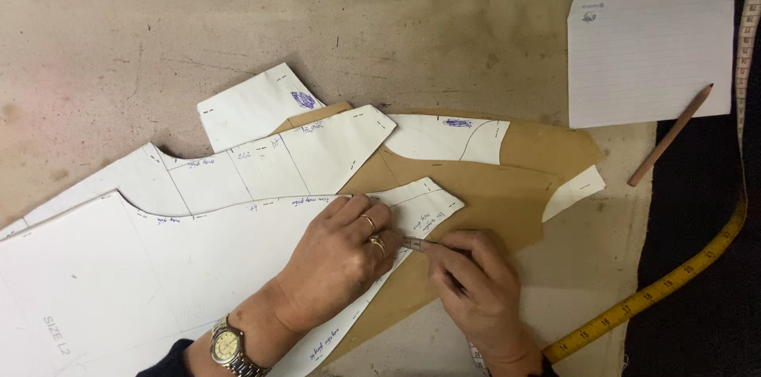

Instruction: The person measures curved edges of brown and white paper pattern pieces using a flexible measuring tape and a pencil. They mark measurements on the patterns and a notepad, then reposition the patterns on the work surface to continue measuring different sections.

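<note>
Nearest the camera, the white paper pattern point(198, 266) is pinned flat on the table point(119, 44) by the left hand point(337, 262), fingers spread. A tape measure point(414, 244) is pinched in the right hand point(476, 286) — best kept taut along the pattern's edge, over the brown paper point(476, 195).

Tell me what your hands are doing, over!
Left hand flat on white paper pattern piece. Right hand pinching measuring tape along its edge. Brown pattern paper underneath; pencil off aside.
</note>
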